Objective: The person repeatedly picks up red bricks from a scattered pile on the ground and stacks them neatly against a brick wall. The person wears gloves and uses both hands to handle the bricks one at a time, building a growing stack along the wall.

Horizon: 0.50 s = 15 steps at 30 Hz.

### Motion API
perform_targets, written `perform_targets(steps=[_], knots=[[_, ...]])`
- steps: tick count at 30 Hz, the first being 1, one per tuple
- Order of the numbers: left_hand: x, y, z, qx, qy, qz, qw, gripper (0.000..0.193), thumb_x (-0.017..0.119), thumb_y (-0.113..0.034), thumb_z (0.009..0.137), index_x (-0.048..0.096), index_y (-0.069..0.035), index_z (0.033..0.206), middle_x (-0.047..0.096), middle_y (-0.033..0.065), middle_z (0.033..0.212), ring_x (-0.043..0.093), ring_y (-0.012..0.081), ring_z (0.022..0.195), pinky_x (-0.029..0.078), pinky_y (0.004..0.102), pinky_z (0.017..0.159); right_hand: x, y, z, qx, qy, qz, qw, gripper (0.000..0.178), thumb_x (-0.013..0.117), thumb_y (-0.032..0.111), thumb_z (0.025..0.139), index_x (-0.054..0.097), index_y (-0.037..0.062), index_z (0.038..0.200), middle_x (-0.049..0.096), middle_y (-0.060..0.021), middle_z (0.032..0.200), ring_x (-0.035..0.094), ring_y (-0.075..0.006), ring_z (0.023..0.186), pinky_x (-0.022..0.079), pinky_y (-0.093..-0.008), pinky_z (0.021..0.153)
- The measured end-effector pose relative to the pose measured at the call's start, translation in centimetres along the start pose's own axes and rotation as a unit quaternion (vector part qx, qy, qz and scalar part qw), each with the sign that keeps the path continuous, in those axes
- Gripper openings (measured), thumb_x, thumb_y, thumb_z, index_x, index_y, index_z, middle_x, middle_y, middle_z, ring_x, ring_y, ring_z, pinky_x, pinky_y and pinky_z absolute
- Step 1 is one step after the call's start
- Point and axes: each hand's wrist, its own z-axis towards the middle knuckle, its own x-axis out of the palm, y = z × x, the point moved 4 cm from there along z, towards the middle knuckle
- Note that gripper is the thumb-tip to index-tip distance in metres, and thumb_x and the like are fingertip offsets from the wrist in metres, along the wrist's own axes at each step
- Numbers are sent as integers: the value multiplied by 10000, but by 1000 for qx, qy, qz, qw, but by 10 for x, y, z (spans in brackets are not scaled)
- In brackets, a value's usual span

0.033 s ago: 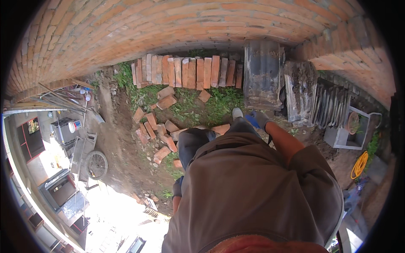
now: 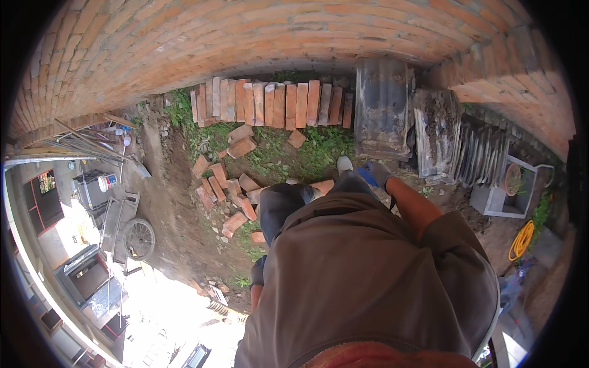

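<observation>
My right hand (image 2: 375, 175), in a grey and blue work glove, hangs beside my right thigh. Its fingers look loosely extended, with nothing visible in them. At my left side, my left hand (image 2: 257, 272) wears a similar glove; my shirt hides much of it and its fingers cannot be made out. Loose bricks (image 2: 218, 175) lie scattered on the soil in front of and left of my legs. Farther off, a row of bricks (image 2: 279, 107) leans side by side along the foot of the wall. Dark roof tiles (image 2: 381, 113) are stacked to the right of that row.
A brick wall (image 2: 264, 40) spans the far side. More thin tiles (image 2: 481, 153) stand beside a grey metal frame (image 2: 500, 199) at right, near a coiled yellow hose (image 2: 521, 240). Leftward are a cart with a spoked wheel (image 2: 139, 239), a white bucket (image 2: 107, 182) and long poles (image 2: 83, 142).
</observation>
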Motion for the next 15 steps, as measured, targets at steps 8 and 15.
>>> perform_targets(steps=[8,15], knots=[[-5,-6,70,60,54,-15,997,610,642,-685,1195,916,-169,1370,897,213,1334,834,443,1336,635,528,1064,15,-20,29,15,-34,21,999,684,765,599,1175,761,79,1621,865,-122,1154,796,-218,842,643,-434,754],[-78,-83,202,149,72,185,969,590,565,-622,1193,917,-170,1333,900,211,1300,831,470,1284,628,563,1075,15,5,2,149,-76,228,959,591,781,557,1192,736,135,1605,823,-92,1164,781,-232,845,622,-449,703]])
